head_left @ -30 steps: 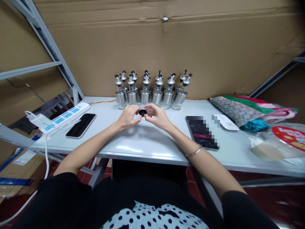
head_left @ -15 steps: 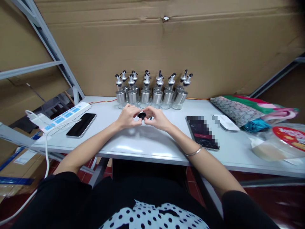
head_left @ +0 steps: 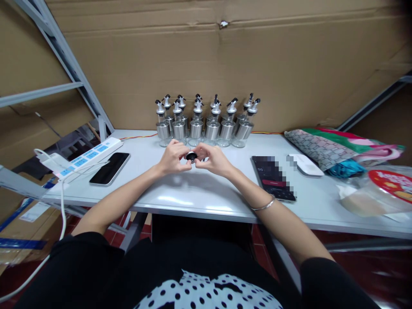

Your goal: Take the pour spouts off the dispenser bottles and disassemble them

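Between my two hands is a bottle pour spout (head_left: 192,156), its round black underside with a silver rim turned toward me. My left hand (head_left: 174,157) pinches it from the left, fingers curled over the far side. From the right, my right hand (head_left: 213,159) grips it too, thumb and fingers bent around it. Much of the spout is hidden behind the fingers. Just beyond my hands stand two rows of glass oil bottles (head_left: 196,128) with steel sleeves, topped by silver spouts with black tips. A small dark bit shows behind my right fingers, too covered to name.
On the left of the white table (head_left: 154,189) lie a dark phone (head_left: 110,168) and a power strip (head_left: 93,155) with white cables. A second phone (head_left: 272,178), a white device (head_left: 305,165), a colourful cloth bag (head_left: 341,148) and a red-lidded tub (head_left: 376,193) occupy the right. Cardboard (head_left: 257,60) stands behind.
The spout has tilted slightly between my fingers, so more of its black underside shows. Both hands stay almost where they were.
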`<state>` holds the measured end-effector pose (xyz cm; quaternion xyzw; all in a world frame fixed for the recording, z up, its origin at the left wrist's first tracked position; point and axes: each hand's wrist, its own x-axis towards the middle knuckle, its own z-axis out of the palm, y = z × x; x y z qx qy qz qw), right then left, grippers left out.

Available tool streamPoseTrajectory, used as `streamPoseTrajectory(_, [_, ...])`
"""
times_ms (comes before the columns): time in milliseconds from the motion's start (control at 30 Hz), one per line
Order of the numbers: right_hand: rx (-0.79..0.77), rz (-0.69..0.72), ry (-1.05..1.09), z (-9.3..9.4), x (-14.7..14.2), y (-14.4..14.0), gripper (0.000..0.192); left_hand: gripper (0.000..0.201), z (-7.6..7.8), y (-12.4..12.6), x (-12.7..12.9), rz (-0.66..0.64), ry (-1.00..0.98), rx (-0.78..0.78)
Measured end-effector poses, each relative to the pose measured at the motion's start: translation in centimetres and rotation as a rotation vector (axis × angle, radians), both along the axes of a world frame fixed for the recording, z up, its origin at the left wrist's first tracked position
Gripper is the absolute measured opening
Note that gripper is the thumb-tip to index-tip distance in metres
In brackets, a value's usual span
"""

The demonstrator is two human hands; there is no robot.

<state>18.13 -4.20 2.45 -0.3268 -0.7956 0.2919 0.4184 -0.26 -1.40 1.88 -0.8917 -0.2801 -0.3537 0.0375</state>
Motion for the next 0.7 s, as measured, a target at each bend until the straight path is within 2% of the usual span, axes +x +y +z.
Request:
streamPoseTrajectory(100, [0.008,-0.025,-0.009,-0.1,0.2,0.3,0.018,0.02,-0.2,0.2,0.0,-0.004,0.002,0.01])
streamPoseTrajectory(300, [0.007,-0.078,0.055,-0.5,0.6,1.1,0.022,0.018,-0.9,0.8,0.0,0.035,-0.028,-0.088])
streamPoseTrajectory(533, [0.133,-0.111,0.052,-0.5,1.0,1.5,0.023,0.02,-0.7,0.6,0.0,0.035,-0.084,-0.109])
streamPoseTrajectory(633, [0.16,-0.135,0.07,-0.4,0.9,1.5,0.022,0.024,-0.5,0.4,0.0,0.02,-0.123,-0.179])
streamPoseTrajectory(700, [0.156,-0.116,0.107,-0.4,0.8,1.5,0.021,0.029,-0.4,0.5,0.0,-0.013,-0.177,-0.292])
